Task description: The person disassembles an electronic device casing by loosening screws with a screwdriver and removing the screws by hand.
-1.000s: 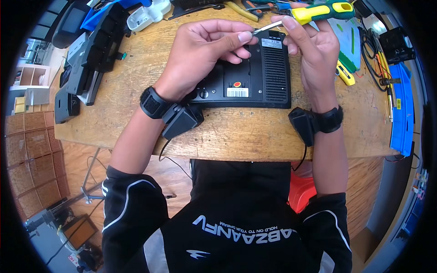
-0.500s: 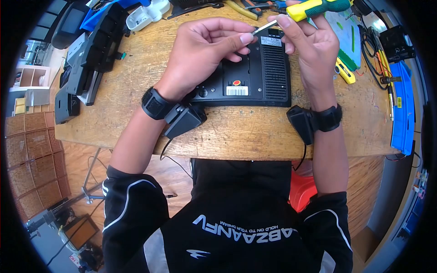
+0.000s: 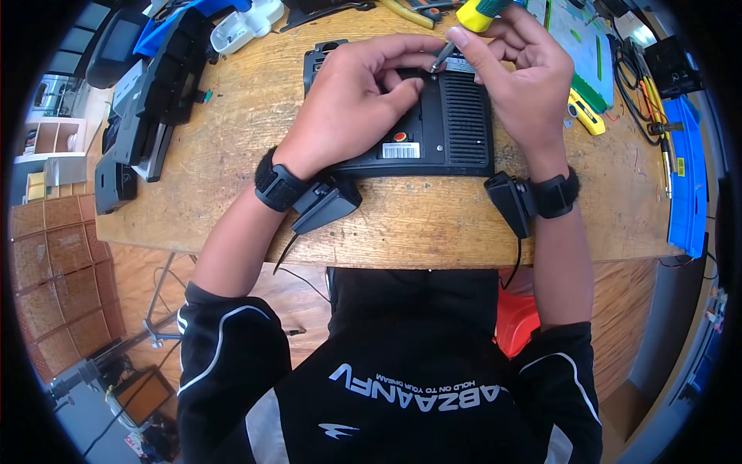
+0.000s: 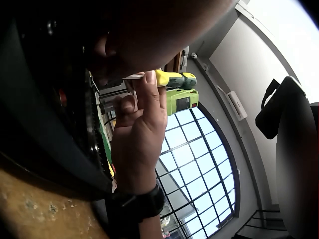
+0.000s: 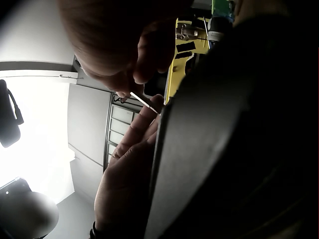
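A black electronic device (image 3: 466,124) with a ribbed vent, a barcode label and a small red-and-yellow sticker lies on the wooden bench. My right hand (image 3: 529,93) grips a screwdriver (image 3: 473,15) with a yellow and green handle. Its metal shaft (image 5: 143,101) slants down, and the tip meets the device near the upper end of the vent. Over the device's left part rests my left hand (image 3: 344,108), its fingers stretched out beside the screwdriver tip and its thumb apart from them. The left wrist view shows the screwdriver handle (image 4: 177,79) beyond my right fingers.
A yellow utility knife (image 3: 586,114) lies right of the device. Beyond it are a green-edged board (image 3: 591,69) and a blue tray (image 3: 685,185). Black cases (image 3: 174,77) stand at the left, with a white divided dish (image 3: 243,27) behind.
My right hand has tilted the screwdriver steeper and brought its tip down to the device. My left thumb has parted from the index finger, and the left hand has lowered onto the device.
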`<state>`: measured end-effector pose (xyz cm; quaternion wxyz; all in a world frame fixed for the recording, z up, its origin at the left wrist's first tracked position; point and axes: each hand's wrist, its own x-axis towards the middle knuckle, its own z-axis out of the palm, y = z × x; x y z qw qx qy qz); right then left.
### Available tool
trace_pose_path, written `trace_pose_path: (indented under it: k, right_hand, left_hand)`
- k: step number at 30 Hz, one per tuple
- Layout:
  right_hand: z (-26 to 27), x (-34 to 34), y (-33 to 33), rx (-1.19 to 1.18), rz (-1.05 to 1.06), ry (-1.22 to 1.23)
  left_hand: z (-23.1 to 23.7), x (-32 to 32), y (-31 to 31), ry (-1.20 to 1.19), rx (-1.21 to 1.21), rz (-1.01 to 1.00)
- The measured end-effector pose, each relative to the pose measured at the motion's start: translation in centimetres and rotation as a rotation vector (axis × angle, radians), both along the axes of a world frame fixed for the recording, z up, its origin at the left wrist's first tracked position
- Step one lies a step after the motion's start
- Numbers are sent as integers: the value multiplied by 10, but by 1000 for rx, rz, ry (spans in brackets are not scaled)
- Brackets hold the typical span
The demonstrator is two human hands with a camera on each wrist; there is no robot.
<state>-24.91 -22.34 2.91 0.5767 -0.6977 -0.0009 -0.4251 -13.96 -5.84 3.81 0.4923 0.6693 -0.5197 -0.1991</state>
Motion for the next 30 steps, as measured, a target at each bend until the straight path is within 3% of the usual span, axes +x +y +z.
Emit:
trace_pose_path:
  k: [2,5,7,16,23,26,28,30]
  right_hand:
    - [1,-1,1,-53,-8,-45]
    - [12,-10,6,-69,-67,124]
    - [13,-12,5,-276,-190,233]
    - [5,-8,5,-284,-220,150]
    - [10,-11,8,-209,-209,237]
    - [9,-9,11,-253,-221,195]
    - [12,-7,21,-386,-363,150]
    - [9,-7,13,-359,-306,126]
  left_hand:
    - [2,-1,0,-19,37,1]
    - [0,-2,0,36,27,-11]
    - [0,-2,-1,21,40,-5]
    - [-4,0,-2,14,25,12]
    - [-2,-2,-5,53,53,52]
    - [-3,-2,-6,51,43,66]
    - [-4,-2,-6,52,38,73]
    - [-4,-2,-7,60,38,69]
